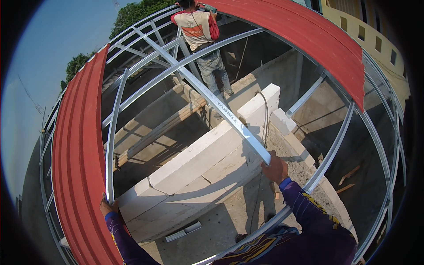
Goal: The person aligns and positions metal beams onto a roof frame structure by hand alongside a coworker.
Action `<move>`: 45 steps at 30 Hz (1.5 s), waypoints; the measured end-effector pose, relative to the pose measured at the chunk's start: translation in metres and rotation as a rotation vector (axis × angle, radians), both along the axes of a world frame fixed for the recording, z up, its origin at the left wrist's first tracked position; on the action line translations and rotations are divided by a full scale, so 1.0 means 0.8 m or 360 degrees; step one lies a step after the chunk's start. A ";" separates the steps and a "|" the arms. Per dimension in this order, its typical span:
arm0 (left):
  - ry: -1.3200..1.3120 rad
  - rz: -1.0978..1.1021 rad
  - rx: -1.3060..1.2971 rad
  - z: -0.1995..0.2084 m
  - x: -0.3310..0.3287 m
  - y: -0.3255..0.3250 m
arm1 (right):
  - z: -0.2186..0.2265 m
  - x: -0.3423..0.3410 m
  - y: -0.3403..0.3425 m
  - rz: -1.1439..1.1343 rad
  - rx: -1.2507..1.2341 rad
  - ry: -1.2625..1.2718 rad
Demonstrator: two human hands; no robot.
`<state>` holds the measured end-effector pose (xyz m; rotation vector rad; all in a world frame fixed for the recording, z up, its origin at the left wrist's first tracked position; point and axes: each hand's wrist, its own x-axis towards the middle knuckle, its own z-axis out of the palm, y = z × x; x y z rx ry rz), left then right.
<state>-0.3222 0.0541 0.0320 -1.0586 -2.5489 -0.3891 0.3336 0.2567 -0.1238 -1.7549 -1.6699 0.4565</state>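
Right hand (276,168) at 4 o'clock, fingers clamped round the near end of a long, straight silver metal beam (198,84) running toward 11 — an end hold, probably to steady it across the gap. Left hand (108,205) at 8, at the foot of a slim silver metal batten (111,132) beside a red ribbed roofing sheet (79,154); whether those fingers close, I cannot tell. Co-worker (196,26) with green power drill (210,8) at 12. White block wall (185,163) beneath, 7 o'clock; curved silver truss member (338,150) hems in 3.
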 end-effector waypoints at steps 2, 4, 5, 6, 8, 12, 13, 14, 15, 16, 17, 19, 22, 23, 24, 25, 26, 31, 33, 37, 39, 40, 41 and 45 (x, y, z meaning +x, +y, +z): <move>0.0030 0.0013 0.0006 -0.003 -0.006 -0.006 | 0.022 -0.006 -0.007 0.0011 -0.0042 -0.0042; 0.0051 -0.0035 0.0029 -0.004 -0.007 -0.009 | 0.043 -0.008 -0.013 0.0014 -0.0084 -0.0090; 0.0045 -0.0027 0.0025 -0.003 -0.004 -0.008 | 0.050 -0.008 -0.015 0.0014 -0.0115 -0.0098; -0.0008 0.0004 0.0017 0.000 -0.002 -0.006 | 0.053 -0.007 -0.016 0.0014 -0.0147 -0.0107; -0.0066 0.0033 0.0006 0.001 0.001 -0.001 | 0.048 -0.005 -0.015 0.0014 -0.0131 -0.0114; 0.0021 0.0024 -0.0008 -0.004 -0.007 -0.005 | 0.049 -0.007 -0.014 0.0007 -0.0160 -0.0146; 0.0030 0.0012 -0.0004 -0.004 -0.008 -0.005 | 0.048 -0.006 -0.014 0.0010 -0.0164 -0.0152; 0.0025 0.0014 -0.0008 -0.004 -0.008 -0.004 | 0.045 -0.005 -0.013 0.0002 -0.0170 -0.0159; -0.0008 0.0039 -0.0027 -0.003 -0.009 -0.003 | 0.045 -0.004 -0.012 -0.0005 -0.0175 -0.0165; -0.0039 0.0063 -0.0047 -0.001 -0.008 -0.002 | 0.045 -0.004 -0.012 -0.0005 -0.0178 -0.0168; -0.0042 0.0063 -0.0050 0.000 -0.006 -0.002 | 0.047 -0.005 -0.013 -0.0012 -0.0188 -0.0173; -0.0059 0.0056 -0.0022 0.001 -0.001 -0.003 | 0.051 -0.007 -0.015 -0.0019 -0.0198 -0.0178; -0.0038 0.0035 -0.0020 0.004 0.000 -0.006 | 0.055 -0.007 -0.018 -0.0012 -0.0205 -0.0162; -0.0038 0.0037 -0.0021 0.002 -0.002 -0.008 | 0.056 -0.007 -0.018 -0.0001 -0.0259 -0.0155; -0.0007 0.0013 0.0018 -0.001 -0.006 -0.011 | 0.057 -0.007 -0.019 0.0010 -0.0315 -0.0148; 0.0021 -0.0016 0.0056 -0.002 -0.004 -0.009 | 0.059 -0.007 -0.019 0.0008 -0.0318 -0.0149; 0.0020 -0.0019 0.0053 -0.001 -0.003 -0.007 | 0.060 -0.008 -0.019 -0.0018 -0.0340 -0.0162; 0.0071 -0.0021 0.0030 -0.002 -0.003 0.002 | 0.057 -0.005 -0.014 -0.0065 -0.0412 -0.0195; 0.0016 -0.0029 0.0013 0.002 -0.006 -0.006 | 0.060 -0.006 -0.014 -0.0035 -0.0330 -0.0205; -0.0034 0.0003 0.0037 0.001 -0.010 -0.007 | 0.057 -0.009 -0.011 -0.0015 -0.0348 -0.0177; -0.0021 0.0049 0.0002 -0.001 -0.008 0.000 | 0.060 -0.006 -0.012 -0.0013 -0.0325 -0.0199; -0.0011 0.0095 -0.0042 -0.002 -0.007 0.001 | 0.061 -0.005 -0.015 -0.0013 -0.0312 -0.0222; -0.0011 0.0096 -0.0037 -0.003 -0.008 0.000 | 0.061 -0.006 -0.016 -0.0012 -0.0307 -0.0222; 0.0054 0.0045 0.0008 -0.012 -0.022 -0.009 | 0.067 -0.008 -0.019 -0.0011 -0.0381 -0.0212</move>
